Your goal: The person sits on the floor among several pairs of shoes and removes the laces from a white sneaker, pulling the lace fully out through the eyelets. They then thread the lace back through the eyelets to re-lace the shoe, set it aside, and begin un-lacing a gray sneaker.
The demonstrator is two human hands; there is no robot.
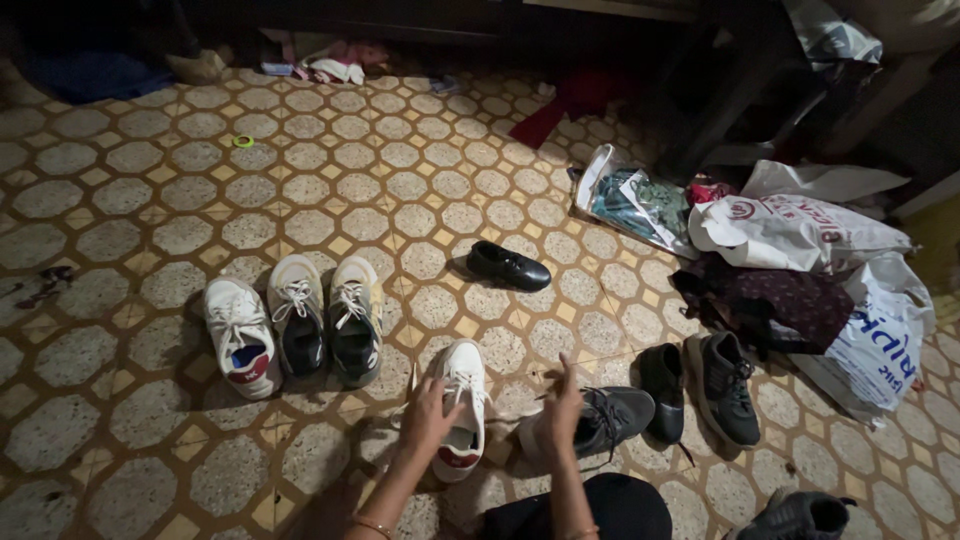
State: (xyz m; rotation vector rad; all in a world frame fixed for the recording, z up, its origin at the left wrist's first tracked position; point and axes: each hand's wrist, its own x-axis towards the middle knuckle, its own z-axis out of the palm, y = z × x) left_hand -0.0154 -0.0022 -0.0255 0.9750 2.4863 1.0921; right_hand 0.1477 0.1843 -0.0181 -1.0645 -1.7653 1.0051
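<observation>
My left hand (pixel 428 415) rests on the left side of a white sneaker (pixel 463 410) with a red heel, lying on the tiled floor in front of me. Just right of that sneaker, my right hand (pixel 562 408) is raised with fingers together, and it touches a dark grey laced sneaker (pixel 608 418). Whether either hand truly grips its shoe I cannot tell. A bangle shows on my left wrist.
Three pale sneakers (pixel 297 318) stand in a row at the left. A small black shoe (pixel 508 267) lies further out. Dark shoes (pixel 700 385) sit at the right, beside plastic bags (pixel 800 232) and dark cloth (pixel 770 305). Furniture and clutter line the far edge.
</observation>
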